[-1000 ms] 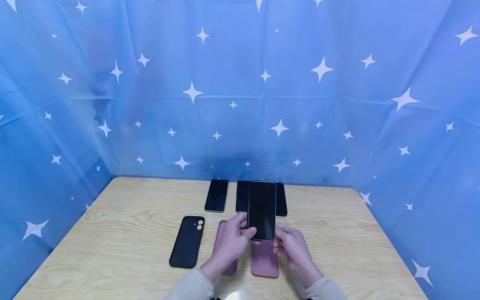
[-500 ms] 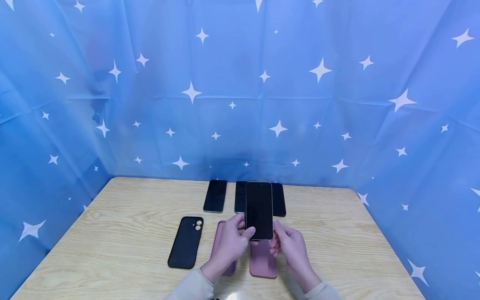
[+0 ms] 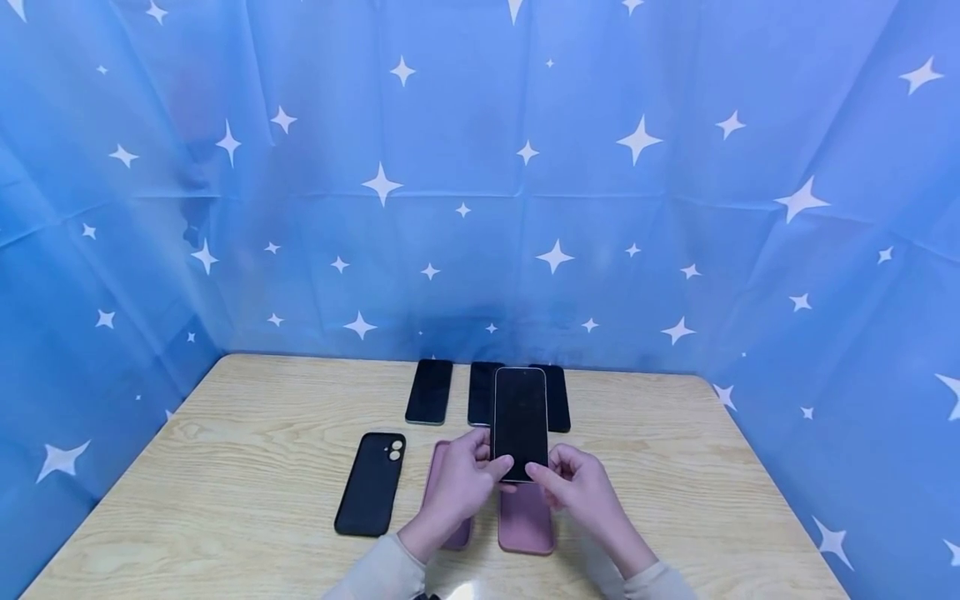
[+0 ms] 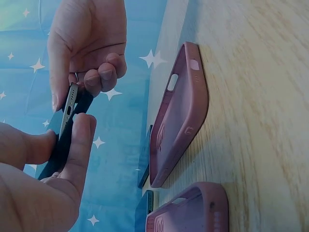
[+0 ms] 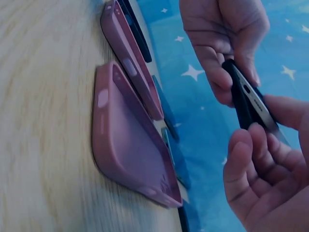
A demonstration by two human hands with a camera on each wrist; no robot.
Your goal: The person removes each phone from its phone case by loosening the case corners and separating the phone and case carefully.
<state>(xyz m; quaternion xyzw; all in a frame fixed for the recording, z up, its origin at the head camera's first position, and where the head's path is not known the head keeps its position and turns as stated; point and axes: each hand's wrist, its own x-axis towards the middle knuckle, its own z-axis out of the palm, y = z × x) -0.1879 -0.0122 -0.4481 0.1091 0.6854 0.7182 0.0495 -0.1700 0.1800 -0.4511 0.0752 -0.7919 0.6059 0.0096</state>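
Note:
A smartphone (image 3: 521,425) with a dark screen is held up over the table by both hands. A black phone case (image 5: 236,94) lies against its back, and the silver bottom edge shows outside the case in the wrist views. My left hand (image 3: 460,483) grips phone and case at the lower left, thumb over the screen's corner. My right hand (image 3: 591,493) pinches the lower right corner, thumb on the front and fingers behind. Below the hands lie two pink phone cases, one right (image 3: 527,527) and one left (image 3: 459,537), partly covered by the left hand.
Another black phone case (image 3: 371,485) lies at the left, inside facing up. Along the back edge of the wooden table (image 3: 247,467) lie several dark phones (image 3: 429,392), some partly hidden by the held one. A blue star-patterned curtain (image 3: 465,150) surrounds the table.
My right thumb has moved from the phone's side edge onto the front of its lower right corner. The phone has dipped slightly. My left hand keeps about the same hold.

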